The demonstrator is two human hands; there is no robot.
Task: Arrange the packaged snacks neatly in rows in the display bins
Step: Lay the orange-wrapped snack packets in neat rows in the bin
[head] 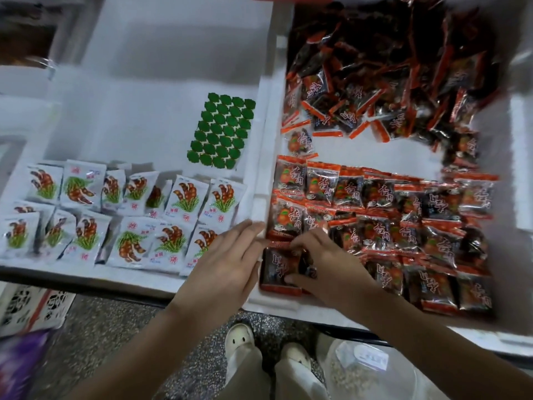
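The packet [278,269] I am watching is a dark one with red sealed ends, lying flat in the near-left corner of the right-hand bin [271,304]. The right hand [323,264] grasps it, thumb at the near edge and curled fingers over the far edge. It sits at the left end of the nearest row, just beside the bin's left wall.

Beyond it, the sorted red-and-black packets [403,215] fill the near part of this bin in overlapping rows that run left to right. Farther back, past a strip of bare white bottom, a loose pile [375,82] of the same packets lies heaped without order — it blurs toward the top of my feed.

The left hand [227,255] is released, with its fingers straight and together. Their tips touch the white wall between the two bins, and it holds nothing.

The left-hand bin [144,82] holds white packets [129,215] printed with brown pods and green leaves, standing in two rough rows along its near side. Behind them, near the dividing wall, lies a green sheet [222,131] of small round shapes — I cannot tell what it is.

Below the bins I see a speckled floor [115,327], pale shoes [239,339], and a clear plastic bag [369,368] at the lower right.
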